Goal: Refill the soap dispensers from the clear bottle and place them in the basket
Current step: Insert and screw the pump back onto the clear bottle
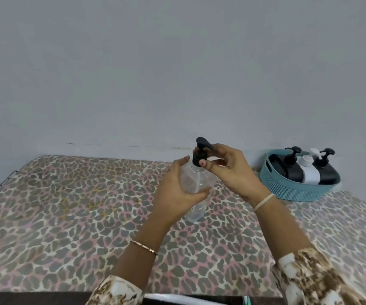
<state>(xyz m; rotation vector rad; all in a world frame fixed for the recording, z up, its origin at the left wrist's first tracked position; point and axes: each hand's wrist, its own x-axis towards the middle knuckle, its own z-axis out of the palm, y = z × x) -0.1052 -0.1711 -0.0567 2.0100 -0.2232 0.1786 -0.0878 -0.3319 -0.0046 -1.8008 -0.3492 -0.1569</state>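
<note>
Leopard-print tablecloth (67, 205), teal basket (296, 190), black and white dispensers (307, 170), clear bottle (196, 188) with black pump (200, 150)

Left hand (178, 190) grips the clear bottle (196, 190) — right hand (228, 170) pinches its black pump (200, 153).

— Where does everything sit?
— The clear bottle (196, 190) stands on the table (67, 205), near the middle, with the left hand (177, 192) on its left side and the right hand (230, 170) at the pump (202, 154) on top.
— And the basket (292, 188)?
— Well apart, to the right, at the table's back edge by the wall (177, 73) — three dispensers (307, 170) lie inside, side by side.
</note>
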